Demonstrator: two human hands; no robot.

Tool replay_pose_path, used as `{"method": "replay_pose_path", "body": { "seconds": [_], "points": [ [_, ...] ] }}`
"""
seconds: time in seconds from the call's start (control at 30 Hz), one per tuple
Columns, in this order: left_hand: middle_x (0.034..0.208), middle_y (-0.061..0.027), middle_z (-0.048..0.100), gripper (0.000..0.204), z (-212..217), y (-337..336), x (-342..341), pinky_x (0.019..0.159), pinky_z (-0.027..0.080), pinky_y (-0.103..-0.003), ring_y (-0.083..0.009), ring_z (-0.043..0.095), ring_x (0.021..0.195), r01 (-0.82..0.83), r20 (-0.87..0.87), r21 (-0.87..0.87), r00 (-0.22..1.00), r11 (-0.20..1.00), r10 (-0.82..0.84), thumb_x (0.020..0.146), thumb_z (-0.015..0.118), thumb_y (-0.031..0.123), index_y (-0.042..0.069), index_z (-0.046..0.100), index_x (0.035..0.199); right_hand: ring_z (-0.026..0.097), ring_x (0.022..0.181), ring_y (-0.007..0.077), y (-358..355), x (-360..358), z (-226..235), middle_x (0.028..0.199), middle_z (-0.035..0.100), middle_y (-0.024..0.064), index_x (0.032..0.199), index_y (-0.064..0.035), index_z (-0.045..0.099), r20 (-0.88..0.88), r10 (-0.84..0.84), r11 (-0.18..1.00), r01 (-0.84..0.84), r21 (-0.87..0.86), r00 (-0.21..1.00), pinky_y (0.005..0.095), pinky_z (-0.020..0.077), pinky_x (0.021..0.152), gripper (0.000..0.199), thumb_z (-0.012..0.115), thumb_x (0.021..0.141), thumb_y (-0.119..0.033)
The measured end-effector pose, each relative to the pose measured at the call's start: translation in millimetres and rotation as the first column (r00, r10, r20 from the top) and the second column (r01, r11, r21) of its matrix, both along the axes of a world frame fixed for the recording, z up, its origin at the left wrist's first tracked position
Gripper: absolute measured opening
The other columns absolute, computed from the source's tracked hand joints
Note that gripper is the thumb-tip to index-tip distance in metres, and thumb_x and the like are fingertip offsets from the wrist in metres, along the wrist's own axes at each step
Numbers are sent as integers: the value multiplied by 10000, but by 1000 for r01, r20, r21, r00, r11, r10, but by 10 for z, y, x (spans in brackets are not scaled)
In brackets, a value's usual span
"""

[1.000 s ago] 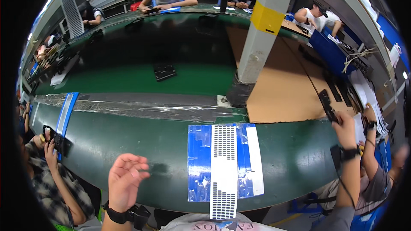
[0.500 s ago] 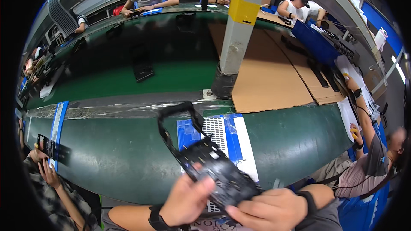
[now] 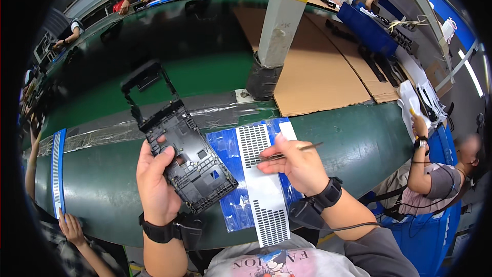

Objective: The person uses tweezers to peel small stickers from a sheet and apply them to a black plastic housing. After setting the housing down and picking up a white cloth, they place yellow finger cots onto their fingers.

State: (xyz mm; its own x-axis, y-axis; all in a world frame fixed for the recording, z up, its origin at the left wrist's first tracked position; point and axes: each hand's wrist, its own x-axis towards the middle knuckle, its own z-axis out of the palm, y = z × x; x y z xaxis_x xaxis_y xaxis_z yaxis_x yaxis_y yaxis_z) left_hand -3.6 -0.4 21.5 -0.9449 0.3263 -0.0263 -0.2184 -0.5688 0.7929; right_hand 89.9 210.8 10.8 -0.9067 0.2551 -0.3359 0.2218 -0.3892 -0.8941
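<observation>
My left hand (image 3: 155, 182) grips a long black plastic frame (image 3: 174, 138) with many small cut-outs, holding it tilted above the green bench. My right hand (image 3: 297, 164) pinches thin tweezers (image 3: 287, 154), their tips resting on a white sheet of small dark stickers (image 3: 261, 174). That sheet lies on a blue backing (image 3: 228, 149) directly in front of me. The frame's upper end, an open rectangular loop (image 3: 143, 84), points away from me.
A grey pillar (image 3: 277, 25) stands on the green belt (image 3: 205, 72), with brown cardboard (image 3: 318, 72) to its right. A second sticker strip (image 3: 58, 169) lies at the left. A person sits at my right (image 3: 435, 184), another's hand (image 3: 72, 228) shows lower left, others work across the belt.
The frame came into my hands from below. My right hand has let go of it and now holds tweezers on the sticker sheet; my left hand alone keeps the frame.
</observation>
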Motion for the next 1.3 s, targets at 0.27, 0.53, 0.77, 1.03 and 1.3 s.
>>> {"method": "replay_pose_path", "body": {
  "seconds": [0.27, 0.53, 0.77, 1.03, 1.3],
  "points": [
    [1002, -97, 518, 349, 90, 73, 109, 743, 444, -297, -158, 515, 845, -39, 1, -15, 999, 999, 39, 797, 523, 96, 18, 401, 1115, 602, 617, 175, -46, -27, -303, 746, 600, 142, 846, 55, 546, -112, -157, 982, 167, 83, 981, 244, 490, 524, 135, 585, 762, -42],
    [1029, -49, 519, 412, 22, 122, 120, 740, 424, -256, -106, 499, 858, -118, -11, -42, 993, 992, 118, 852, 462, 129, 40, 334, 1234, 542, 490, 98, -66, -17, -370, 654, 585, 97, 855, 23, 502, -130, -186, 964, 207, 167, 974, 181, 397, 401, 118, 557, 779, -49],
    [1050, -46, 513, 469, 4, 137, 117, 766, 416, -253, -105, 491, 885, -147, -3, -116, 989, 982, 147, 867, 449, 151, 64, 268, 1291, 533, 490, 86, -88, -28, -331, 662, 585, 81, 856, 16, 524, -69, -163, 966, 173, 192, 984, 176, 389, 402, 102, 555, 775, -38],
    [1124, -70, 461, 507, -66, 249, 154, 815, 423, -298, -142, 477, 979, -50, 8, 41, 999, 998, 49, 874, 406, 104, 107, 173, 1324, 462, 466, 63, -64, 22, -152, 692, 592, 82, 883, 8, 528, -85, -173, 984, 175, 20, 981, 167, 337, 412, 134, 567, 757, -14],
    [1195, -87, 404, 480, -14, 245, 238, 851, 430, -354, -186, 457, 1040, 260, 207, 239, 927, 935, -311, 895, 344, 121, 138, 137, 1327, 589, 783, 145, -393, 53, 280, 833, 601, 98, 955, 33, 527, -366, 70, 997, -55, 52, 928, 247, 470, 697, 199, 581, 766, 3]
  ]
}}
